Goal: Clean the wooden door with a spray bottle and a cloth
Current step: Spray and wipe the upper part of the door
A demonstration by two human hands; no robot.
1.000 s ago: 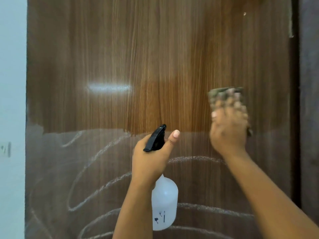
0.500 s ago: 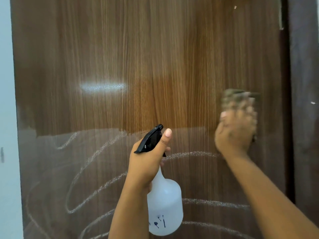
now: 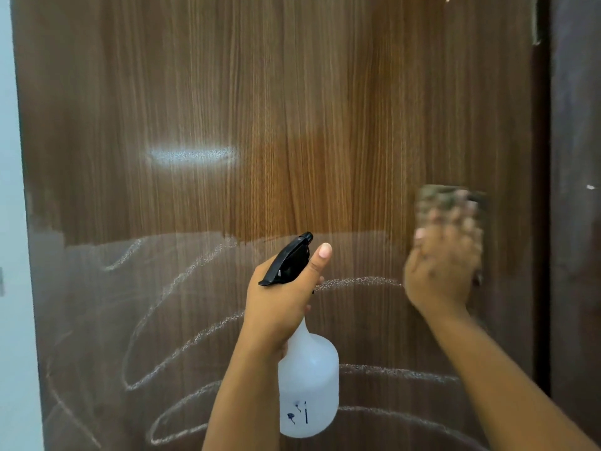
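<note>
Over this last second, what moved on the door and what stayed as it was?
The right hand slid the cloth rightward across the wooden door, toward its right edge. Nothing was taken up or let go. The left hand kept its grip on the spray bottle, nozzle toward the door. The chalky streaks below look unchanged.
</note>
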